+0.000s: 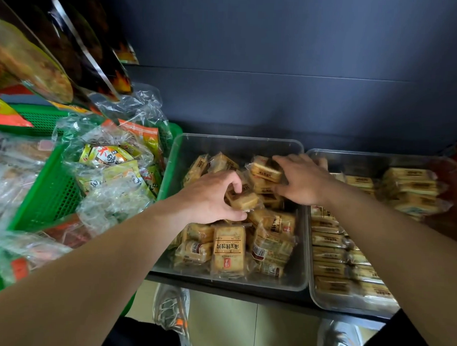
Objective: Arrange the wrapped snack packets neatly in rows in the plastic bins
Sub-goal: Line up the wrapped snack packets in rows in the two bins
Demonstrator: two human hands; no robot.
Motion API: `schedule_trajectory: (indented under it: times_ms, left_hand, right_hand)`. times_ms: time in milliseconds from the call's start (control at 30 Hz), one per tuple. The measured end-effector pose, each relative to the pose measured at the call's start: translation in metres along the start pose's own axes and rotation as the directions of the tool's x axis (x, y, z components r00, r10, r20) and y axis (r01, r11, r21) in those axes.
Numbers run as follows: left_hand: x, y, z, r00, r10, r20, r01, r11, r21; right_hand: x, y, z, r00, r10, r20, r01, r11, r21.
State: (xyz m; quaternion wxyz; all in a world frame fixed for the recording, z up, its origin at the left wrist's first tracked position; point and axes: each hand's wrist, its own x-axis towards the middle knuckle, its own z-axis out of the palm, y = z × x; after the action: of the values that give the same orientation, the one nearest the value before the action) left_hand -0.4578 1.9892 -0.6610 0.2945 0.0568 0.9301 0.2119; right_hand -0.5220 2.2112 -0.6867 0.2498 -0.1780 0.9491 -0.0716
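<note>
Snack packets [228,246] heaped in the centre bin [236,147], rowed packets [328,254] in the right bin [365,160] just beside it, basket [48,192] at left.

- A retail shop display is shown.
- Identical wrapped snack packets [228,246] are stocked in clear plastic bins [239,142].
- Bagged goods [111,168] are heaped in green baskets [48,192]; glossy packs [79,51] are hung above.
</note>
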Motion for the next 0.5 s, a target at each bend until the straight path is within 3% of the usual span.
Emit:
schedule_trajectory:
  times_ms: [267,367,433,500]
  left_hand:
    - [-0.004,0.006,-0.002,0.998,-0.049,0.032,0.048,0.998,0.033]
    - [-0.003,0.001,-0.012,0.989,-0.113,-0.100,0.121,0.990,0.070]
    - [0.001,-0.011,-0.018,0.952,-0.205,-0.229,0.231,0.968,0.093]
    - [0.004,-0.021,-0.021,0.905,-0.298,-0.305,0.341,0.935,0.100]
  right_hand:
    - [0.003,0.002,-0.003,0.999,-0.040,0.014,0.039,0.994,0.101]
    - [0.002,0.003,0.001,0.999,-0.050,-0.001,0.049,0.983,0.178]
    - [0.001,0.005,0.003,0.998,-0.050,-0.050,0.064,0.938,0.341]
    - [0.000,0.007,0.002,0.990,-0.020,-0.139,0.072,0.924,0.376]
